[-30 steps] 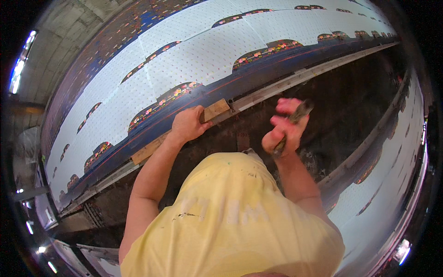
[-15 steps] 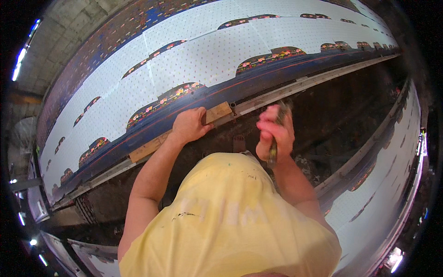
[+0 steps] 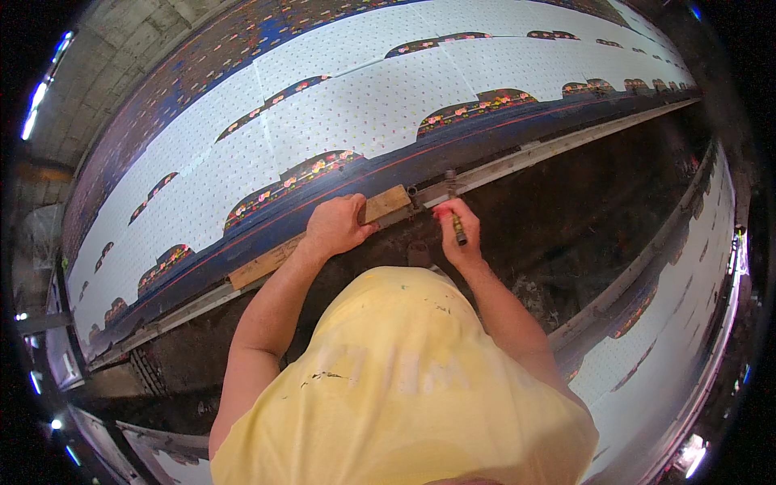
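My left hand (image 3: 335,224) is closed over a length of wood (image 3: 386,204), fingers on top and thumb at the near side. The wood lies along the edge of a long printing table, its right end beside a small round metal fitting (image 3: 412,191). My right hand (image 3: 462,232) is closed round a hammer (image 3: 459,236) with a dark and yellowish handle. The hammer's blurred head points away from me, over the metal rail (image 3: 517,159) just right of the fitting; whether it touches the rail I cannot tell.
White dotted fabric (image 3: 339,105) with dark floral patches covers the table beyond the rail, above a dark blue border (image 3: 388,167). A second fabric-covered table (image 3: 647,356) stands to my right. Between them runs a dark, dirty aisle (image 3: 598,210). Lights (image 3: 36,101) glow at the far left.
My right hand has swung the hammer forward and left, from raised near my chest down to the rail. My left hand has stayed on the wood.
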`<state>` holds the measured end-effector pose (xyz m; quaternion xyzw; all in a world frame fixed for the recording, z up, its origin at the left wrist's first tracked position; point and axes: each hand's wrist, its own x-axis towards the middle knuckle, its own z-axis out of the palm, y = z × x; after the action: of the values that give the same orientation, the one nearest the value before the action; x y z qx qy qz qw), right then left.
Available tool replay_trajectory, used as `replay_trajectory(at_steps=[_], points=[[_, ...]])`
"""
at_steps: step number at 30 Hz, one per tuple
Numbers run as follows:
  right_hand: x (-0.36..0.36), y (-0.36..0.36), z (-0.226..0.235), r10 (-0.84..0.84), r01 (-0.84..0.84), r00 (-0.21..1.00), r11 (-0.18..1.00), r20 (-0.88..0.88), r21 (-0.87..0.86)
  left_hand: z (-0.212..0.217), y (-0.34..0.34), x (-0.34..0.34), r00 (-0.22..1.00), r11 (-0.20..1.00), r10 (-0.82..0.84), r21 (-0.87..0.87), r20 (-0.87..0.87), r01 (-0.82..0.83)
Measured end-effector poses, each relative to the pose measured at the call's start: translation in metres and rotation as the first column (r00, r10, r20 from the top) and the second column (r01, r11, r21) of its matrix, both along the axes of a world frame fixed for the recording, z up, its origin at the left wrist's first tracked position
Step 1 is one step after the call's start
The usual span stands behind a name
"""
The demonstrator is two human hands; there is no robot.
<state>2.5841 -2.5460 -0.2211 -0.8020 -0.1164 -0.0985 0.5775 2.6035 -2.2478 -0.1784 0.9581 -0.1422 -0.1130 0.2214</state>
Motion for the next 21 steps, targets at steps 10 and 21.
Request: replay_trajectory(at_steps=[10, 21], points=[[-0.042, -0.005, -0.006, -0.002, -0.031, 0.990, 0.971, -0.138, -0.237, -0.005, -0.044, 0.015, 0.984, 0.989, -0.099, -0.099, 0.150, 0.114], [-0.037, 0.013, -0.003, -0.021, 0.092, 0.994, 0.716, 0.110, -0.692, -0.008, -0.070, 0.042, 0.947, 0.949, -0.284, -0.097, 0.152, 0.301]])
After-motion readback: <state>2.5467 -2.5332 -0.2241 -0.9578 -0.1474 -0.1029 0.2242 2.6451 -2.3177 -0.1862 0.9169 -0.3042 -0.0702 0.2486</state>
